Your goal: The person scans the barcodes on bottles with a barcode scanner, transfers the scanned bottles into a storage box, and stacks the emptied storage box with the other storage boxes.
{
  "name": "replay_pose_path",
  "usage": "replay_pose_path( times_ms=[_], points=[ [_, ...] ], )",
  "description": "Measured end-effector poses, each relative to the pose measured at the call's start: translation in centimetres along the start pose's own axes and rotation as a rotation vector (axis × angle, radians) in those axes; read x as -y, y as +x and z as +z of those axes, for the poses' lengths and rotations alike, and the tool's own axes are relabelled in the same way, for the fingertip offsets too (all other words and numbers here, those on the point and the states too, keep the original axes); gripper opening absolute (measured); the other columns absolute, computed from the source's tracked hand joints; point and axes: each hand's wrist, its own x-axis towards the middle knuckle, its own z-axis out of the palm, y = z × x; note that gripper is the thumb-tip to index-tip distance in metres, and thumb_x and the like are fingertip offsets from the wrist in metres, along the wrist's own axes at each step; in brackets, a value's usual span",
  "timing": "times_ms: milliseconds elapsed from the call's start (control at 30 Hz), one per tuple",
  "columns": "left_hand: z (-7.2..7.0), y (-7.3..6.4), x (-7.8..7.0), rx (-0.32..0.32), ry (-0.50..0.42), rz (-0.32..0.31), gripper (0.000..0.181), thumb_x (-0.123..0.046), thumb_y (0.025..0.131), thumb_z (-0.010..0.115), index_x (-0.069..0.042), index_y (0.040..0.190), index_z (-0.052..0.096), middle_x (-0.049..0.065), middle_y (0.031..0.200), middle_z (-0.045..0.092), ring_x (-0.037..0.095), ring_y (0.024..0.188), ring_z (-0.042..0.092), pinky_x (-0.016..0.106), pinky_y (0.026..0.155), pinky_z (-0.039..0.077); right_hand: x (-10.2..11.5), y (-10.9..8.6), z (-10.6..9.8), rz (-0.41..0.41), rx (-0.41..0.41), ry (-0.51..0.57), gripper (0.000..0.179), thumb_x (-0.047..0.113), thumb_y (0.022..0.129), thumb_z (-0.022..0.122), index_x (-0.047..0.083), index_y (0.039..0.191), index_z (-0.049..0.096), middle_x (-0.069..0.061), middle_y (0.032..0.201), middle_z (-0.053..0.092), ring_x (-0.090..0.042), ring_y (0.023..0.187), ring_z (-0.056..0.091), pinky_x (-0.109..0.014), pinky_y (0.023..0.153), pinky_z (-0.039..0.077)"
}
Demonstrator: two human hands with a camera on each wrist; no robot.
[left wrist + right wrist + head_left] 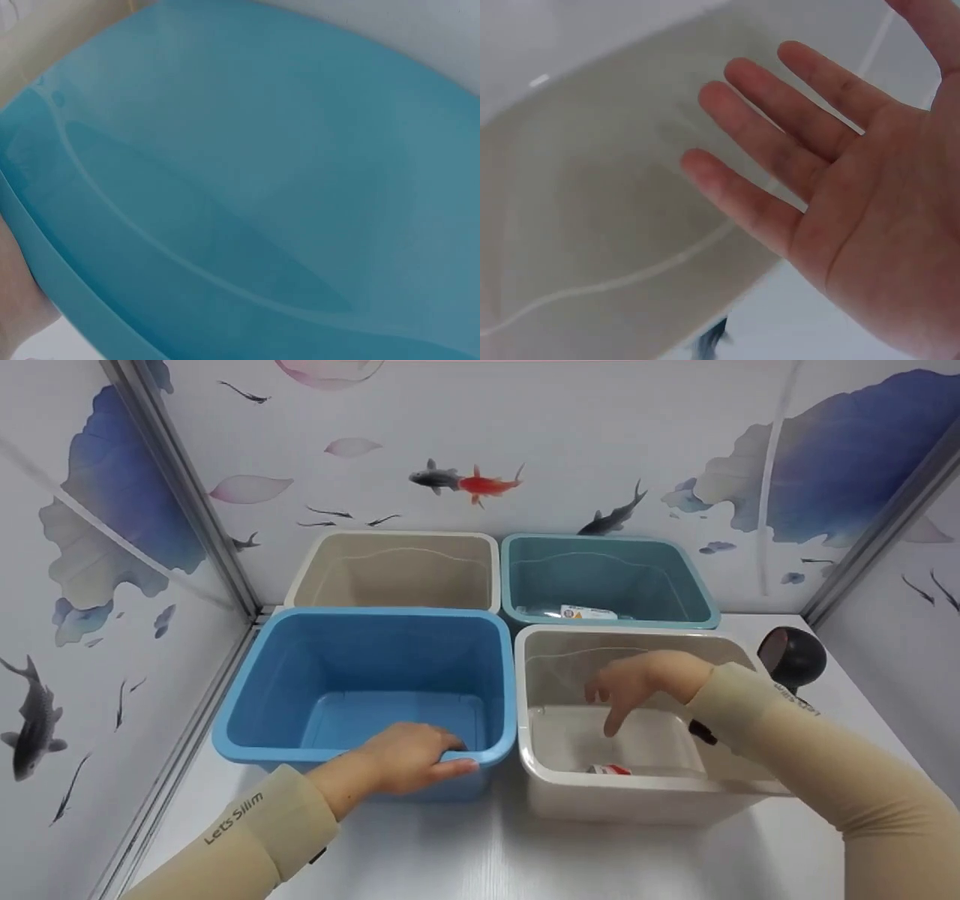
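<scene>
My left hand (pixel 412 757) holds the near rim of the blue bin (pixel 382 615) close to its right corner. Its fingers reach over to the inside while the thumb lies outside. The left wrist view shows the bin's smooth blue wall (pixel 262 150), with part of the hand (pixel 19 292) at the lower left. Over the off-white bin (pixel 637 802) hangs my right hand (pixel 637 682), bent downward with nothing in it. Its fingers (pixel 757 210) are spread and the palm is bare in the right wrist view. A small red-and-white item (pixel 609 769) lies in that bin, partly hidden by the near rim.
Behind stand a beige bin (pixel 405 540) and a teal bin (pixel 607 547); the teal one contains a clear-and-white labelled package (pixel 589 613). A round black device (pixel 795 656) stands right of the bins on the white table (pixel 465 862). Printed panels (pixel 555 420) enclose the back and sides.
</scene>
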Motion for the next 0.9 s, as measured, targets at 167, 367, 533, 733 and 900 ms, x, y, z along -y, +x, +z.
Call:
replay_pose_path(
  times_ms=[167, 367, 533, 733, 900],
  points=[
    [0.0, 0.0, 0.1, 0.010, -0.002, -0.019, 0.058, -0.057, 0.093, 0.040, -0.011, 0.120, 0.063, 0.003, 0.113, 0.067, 0.020, 0.104, 0.062, 0.043, 0.093, 0.048, 0.7, 0.9, 1.5, -0.030, 0.123, -0.007, 0.063, 0.033, 0.074, 0.078, 0.011, 0.128, 0.054, -0.018, 0.131, 0.053, -0.035, 0.119, 0.049, -0.058, 0.094, 0.042],
    [-0.1, 0.0, 0.0, 0.012, -0.002, -0.019, 0.058, -0.057, 0.094, 0.040, -0.011, 0.122, 0.062, 0.004, 0.116, 0.066, 0.021, 0.106, 0.061, 0.043, 0.094, 0.047, 1.5, 2.2, 3.0, -0.066, 0.226, -0.060, 0.059, 0.030, 0.076, 0.076, 0.010, 0.127, 0.054, -0.018, 0.128, 0.055, -0.033, 0.115, 0.051, -0.053, 0.093, 0.044],
    [-0.2, -0.1, 0.0, 0.008, 0.007, -0.005, 0.053, -0.053, 0.095, 0.041, -0.011, 0.119, 0.063, 0.003, 0.114, 0.067, 0.020, 0.106, 0.062, 0.042, 0.093, 0.048, 1.8, 3.2, 4.5, -0.046, 0.328, -0.070, 0.052, 0.023, 0.082, 0.070, 0.009, 0.128, 0.052, -0.017, 0.124, 0.056, -0.029, 0.112, 0.054, -0.052, 0.087, 0.048],
    [-0.3, 0.0, -0.1, 0.012, 0.011, -0.007, 0.053, -0.054, 0.095, 0.041, -0.012, 0.117, 0.063, 0.002, 0.110, 0.068, 0.019, 0.100, 0.062, 0.042, 0.091, 0.049, 1.6, 3.4, 5.9, 0.006, 0.396, 0.004, 0.043, 0.013, 0.086, 0.063, 0.011, 0.127, 0.051, -0.011, 0.117, 0.055, -0.023, 0.101, 0.055, -0.059, 0.083, 0.049],
    [-0.2, 0.0, -0.1, 0.023, 0.009, -0.012, 0.055, -0.055, 0.095, 0.039, -0.011, 0.119, 0.062, 0.002, 0.113, 0.067, 0.019, 0.103, 0.062, 0.042, 0.092, 0.048, 1.6, 3.7, 6.3, -0.004, 0.395, -0.020, 0.033, 0.005, 0.084, 0.062, 0.010, 0.116, 0.053, -0.007, 0.106, 0.053, -0.020, 0.089, 0.053, -0.055, 0.079, 0.052]
  ],
)
